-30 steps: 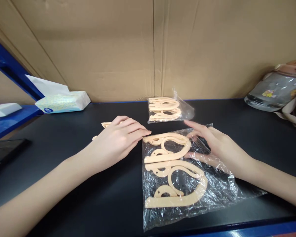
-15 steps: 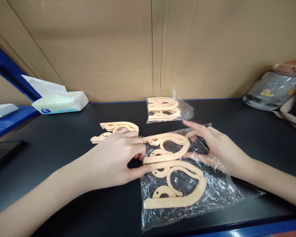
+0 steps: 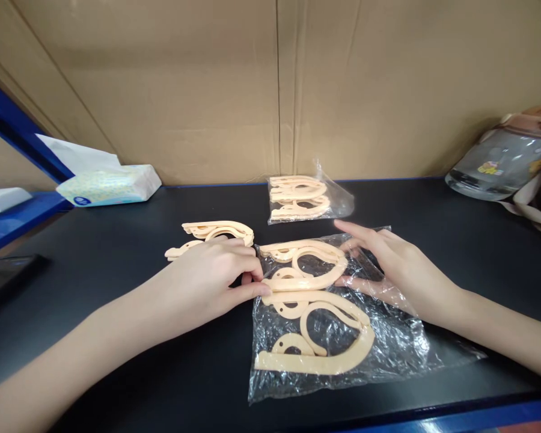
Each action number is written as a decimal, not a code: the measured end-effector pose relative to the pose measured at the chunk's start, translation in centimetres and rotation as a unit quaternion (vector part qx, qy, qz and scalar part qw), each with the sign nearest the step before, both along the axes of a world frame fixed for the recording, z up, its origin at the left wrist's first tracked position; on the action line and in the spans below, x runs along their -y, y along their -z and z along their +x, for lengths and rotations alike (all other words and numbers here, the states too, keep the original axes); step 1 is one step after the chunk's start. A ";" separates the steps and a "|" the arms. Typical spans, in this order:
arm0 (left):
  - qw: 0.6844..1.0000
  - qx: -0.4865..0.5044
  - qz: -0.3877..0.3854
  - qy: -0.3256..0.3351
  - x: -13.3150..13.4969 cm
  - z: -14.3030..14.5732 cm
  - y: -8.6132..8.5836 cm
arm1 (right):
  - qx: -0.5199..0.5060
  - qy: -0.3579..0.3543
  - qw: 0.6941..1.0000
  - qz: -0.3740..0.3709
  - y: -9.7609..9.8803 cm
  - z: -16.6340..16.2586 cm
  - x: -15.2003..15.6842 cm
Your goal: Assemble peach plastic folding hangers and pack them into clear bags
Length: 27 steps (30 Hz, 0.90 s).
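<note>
A clear plastic bag (image 3: 390, 343) lies flat on the black table, holding beige folding hangers, with an upper hanger (image 3: 320, 282) and a lower hanger (image 3: 338, 364) in view. At the bag's left edge, my left hand (image 3: 216, 270) is closed, thumb and fingertips pinching the edge by the hangers' ends. My right hand (image 3: 397, 270) rests at the bag's right side, fingers apart around the upper hanger's rounded end. Its thumb and some fingers show through the film, while the index finger stretches out above. Loose folded hangers (image 3: 220, 227) lie behind my left hand, partly hidden by it.
A smaller clear bag of folded hangers (image 3: 300, 189) lies farther back. Tissue pack (image 3: 112, 185) stands at back left, with a dark phone-like slab (image 3: 9, 276) nearer. A transparent bottle (image 3: 491, 162) with a strap lies at right. Cardboard (image 3: 207, 90) walls the back.
My left hand has shifted slightly left and away from me, its thumb now higher along the bag edge. The bag's near-left part and the lower hanger have moved a little the same way. My right hand stays put.
</note>
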<state>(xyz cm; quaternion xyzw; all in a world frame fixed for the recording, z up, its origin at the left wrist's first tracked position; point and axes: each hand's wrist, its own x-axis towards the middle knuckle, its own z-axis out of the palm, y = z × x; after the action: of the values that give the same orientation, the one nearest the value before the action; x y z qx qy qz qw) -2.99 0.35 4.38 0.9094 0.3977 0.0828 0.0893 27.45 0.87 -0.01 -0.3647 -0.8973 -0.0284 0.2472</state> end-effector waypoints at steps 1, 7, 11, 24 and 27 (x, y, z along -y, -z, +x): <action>1.000 -0.002 0.003 0.003 0.0 0.0 0.0 | 0.001 -0.002 1.000 0.003 0.0 0.0 0.0; 1.000 -0.015 0.008 -0.022 0.0 0.2 -0.1 | 0.007 -0.001 1.000 0.001 -0.2 0.1 0.1; 0.999 -0.022 0.019 -0.034 0.1 0.2 -0.1 | 0.014 0.004 1.000 -0.007 -0.2 0.1 0.1; 0.997 -0.067 0.000 -0.033 0.4 0.2 -1.2 | 0.021 0.001 1.000 -0.013 -0.4 0.1 0.0; 0.997 -0.047 0.055 -0.032 -0.2 -1.1 -2.1 | 0.022 -0.008 0.999 -0.040 -0.9 0.4 0.0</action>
<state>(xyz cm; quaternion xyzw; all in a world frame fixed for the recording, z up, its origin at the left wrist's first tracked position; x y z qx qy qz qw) -4.08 0.56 6.53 0.9025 0.4255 0.0645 0.0173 27.80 0.87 0.85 -0.3665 -0.9058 0.0020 0.2129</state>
